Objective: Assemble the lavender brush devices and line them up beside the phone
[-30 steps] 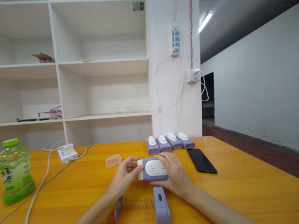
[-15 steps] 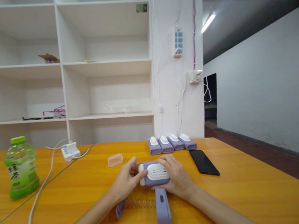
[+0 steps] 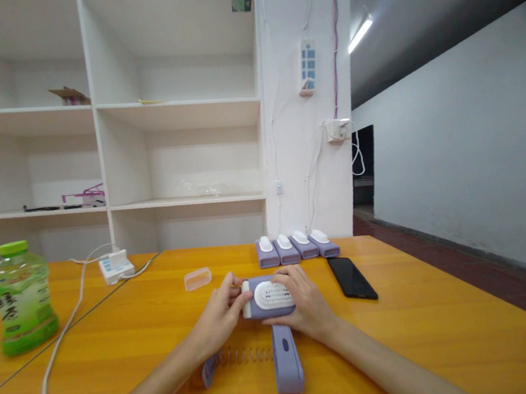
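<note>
A purple plastic casing with a white studded oval panel (image 3: 273, 295) is held between my two hands above the table. My right hand (image 3: 306, 302) wraps its right end, thumb below and fingers over the top. On its left end sits a white end piece (image 3: 246, 300), pinched between the thumb and fingers of my left hand (image 3: 222, 304). Just below my right hand stands a purple handle-like part (image 3: 287, 360) with a dark oval slot. A metal coil spring (image 3: 244, 354) lies left of it, near a smaller purple part (image 3: 209, 370) partly hidden by my left forearm.
Several purple casings with white oval tops (image 3: 296, 248) stand in a row at the back. A black phone (image 3: 352, 278) lies on the right, a clear plastic cover (image 3: 198, 279) on the left. Further left are a green bottle (image 3: 24, 303), a white cable (image 3: 64, 324) and a power strip (image 3: 115, 269).
The view has shifted slightly, so everything sits a little differently in it. Both hands keep hold of the casing; my left thumb has moved from the panel's edge onto the white end piece.
</note>
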Demonstrator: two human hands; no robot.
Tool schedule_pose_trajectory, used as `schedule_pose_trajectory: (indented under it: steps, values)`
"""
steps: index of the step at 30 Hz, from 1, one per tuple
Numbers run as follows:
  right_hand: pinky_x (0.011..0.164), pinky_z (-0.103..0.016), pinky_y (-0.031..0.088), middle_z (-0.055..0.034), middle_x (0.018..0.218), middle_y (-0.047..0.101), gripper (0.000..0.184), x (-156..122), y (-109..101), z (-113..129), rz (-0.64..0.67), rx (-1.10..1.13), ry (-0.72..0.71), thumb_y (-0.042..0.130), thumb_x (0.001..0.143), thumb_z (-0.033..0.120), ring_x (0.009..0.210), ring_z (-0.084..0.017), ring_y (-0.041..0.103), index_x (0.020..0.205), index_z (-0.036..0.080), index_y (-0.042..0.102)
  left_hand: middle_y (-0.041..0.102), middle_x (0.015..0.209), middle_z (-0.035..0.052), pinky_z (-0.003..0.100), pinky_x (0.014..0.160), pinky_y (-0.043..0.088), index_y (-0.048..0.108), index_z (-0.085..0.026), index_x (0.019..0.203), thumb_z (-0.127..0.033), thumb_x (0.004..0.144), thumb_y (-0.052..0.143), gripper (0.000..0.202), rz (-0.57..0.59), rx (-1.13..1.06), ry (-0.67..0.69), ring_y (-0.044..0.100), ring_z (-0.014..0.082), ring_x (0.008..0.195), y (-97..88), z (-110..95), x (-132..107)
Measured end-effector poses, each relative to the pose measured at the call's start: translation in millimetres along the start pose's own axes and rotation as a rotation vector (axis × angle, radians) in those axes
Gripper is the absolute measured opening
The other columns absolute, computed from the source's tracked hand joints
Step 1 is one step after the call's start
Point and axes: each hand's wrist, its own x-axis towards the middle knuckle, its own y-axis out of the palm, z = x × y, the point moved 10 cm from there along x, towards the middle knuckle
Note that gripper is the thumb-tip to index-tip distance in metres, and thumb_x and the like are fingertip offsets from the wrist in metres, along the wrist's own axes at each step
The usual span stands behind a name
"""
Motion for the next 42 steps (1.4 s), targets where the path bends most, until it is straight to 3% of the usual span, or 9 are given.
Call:
schedule_pose_trajectory:
  steps: [6, 16, 26, 28, 31, 34, 36, 39, 42]
  values:
    - [0.092, -0.043, 0.051, -0.0086, 0.115, 0.056, 0.074, 1, -6, 0, -0.026, 0.035, 0.002, 0.091, 0.063, 0.046, 0.106, -0.029, 0.055, 0.122, 0.024, 0.051, 0.066, 0.067, -0.0041, 0.021, 0.057, 0.042, 0.047, -0.022, 0.103, -0.05, 0.088, 0.066, 0.037, -0.013, -0.178, -0.122, 0.058, 0.0125, 0.059, -1.8, 10, 3]
    - [0.094, -0.044, 0.051, -0.01, 0.118, 0.056, 0.072, -3, -10, 6, -0.03, 0.043, -0.054, 0.088, 0.068, 0.047, 0.109, -0.03, 0.056, 0.125, 0.024, 0.051, 0.073, 0.078, 0.0087, 0.029, 0.066, 0.053, 0.073, -0.009, 0.096, -0.06, 0.077, 0.073, 0.055, 0.179, -0.259, -0.265, 0.064, 0.0159, 0.064, 8.0, 10, 1]
    - [0.096, -0.045, 0.051, -0.0105, 0.119, 0.058, 0.077, -1, -8, 5, -0.031, 0.066, -0.041, 0.088, 0.067, 0.051, 0.111, -0.031, 0.057, 0.128, 0.025, 0.049, 0.074, 0.081, 0.0082, 0.031, 0.06, 0.058, 0.063, -0.014, 0.122, -0.059, 0.078, 0.071, 0.063, 0.17, -0.075, -0.255, 0.067, 0.0174, 0.06, 10.5, 11, 2]
    - [0.096, -0.045, 0.051, -0.0101, 0.119, 0.059, 0.075, -1, -11, 4, -0.036, 0.072, -0.038, 0.088, 0.067, 0.05, 0.112, -0.03, 0.057, 0.126, 0.025, 0.049, 0.075, 0.082, 0.0092, 0.032, 0.06, 0.058, 0.058, -0.013, 0.128, -0.055, 0.08, 0.069, 0.064, 0.151, 0.023, -0.253, 0.07, 0.0194, 0.061, -2.7, 18, 5]
    - [0.096, -0.045, 0.051, -0.0093, 0.118, 0.059, 0.071, 0, -24, -12, -0.104, 0.06, 0.06, 0.088, 0.068, 0.048, 0.111, -0.03, 0.058, 0.123, 0.025, 0.05, 0.076, 0.09, 0.0131, 0.037, 0.064, 0.058, 0.05, -0.012, 0.133, -0.05, 0.086, 0.06, 0.061, 0.009, 0.246, -0.226, 0.073, 0.0245, 0.071, -52.2, 24, 12]
    - [0.097, -0.045, 0.05, -0.0084, 0.119, 0.06, 0.07, -3, -39, -33, -0.179, 0.021, 0.164, 0.087, 0.068, 0.048, 0.111, -0.03, 0.058, 0.123, 0.024, 0.05, 0.073, 0.106, 0.0145, 0.047, 0.094, 0.05, 0.053, -0.017, 0.129, -0.042, 0.092, 0.049, 0.045, -0.182, 0.522, -0.151, 0.069, 0.0289, 0.099, -111.6, 19, 13]
    - [0.096, -0.045, 0.051, -0.0077, 0.118, 0.061, 0.07, -5, -40, -40, -0.169, 0.0, 0.176, 0.087, 0.068, 0.049, 0.11, -0.03, 0.059, 0.122, 0.023, 0.052, 0.068, 0.121, 0.0164, 0.051, 0.107, 0.037, 0.057, -0.019, 0.124, -0.041, 0.093, 0.049, 0.04, -0.249, 0.676, -0.124, 0.059, 0.0328, 0.12, -135.8, 18, 12]
    - [0.098, -0.046, 0.05, -0.0085, 0.121, 0.061, 0.073, -7, -29, -44, -0.099, -0.001, 0.173, 0.086, 0.067, 0.049, 0.113, -0.03, 0.059, 0.125, 0.023, 0.051, 0.06, 0.135, 0.0212, 0.052, 0.111, 0.031, 0.058, -0.015, 0.126, -0.04, 0.092, 0.05, 0.043, -0.292, 0.838, -0.147, 0.049, 0.0372, 0.132, -149.9, 30, 12]
    - [0.102, -0.049, 0.048, -0.0097, 0.126, 0.059, 0.077, -8, -16, -42, -0.03, 0.018, 0.185, 0.085, 0.069, 0.051, 0.118, -0.032, 0.057, 0.131, 0.024, 0.048, 0.064, 0.129, 0.0264, 0.05, 0.103, 0.039, 0.062, -0.009, 0.12, -0.036, 0.094, 0.044, 0.041, -0.294, 0.924, -0.213, 0.056, 0.0389, 0.125, -150.0, 46, 14]
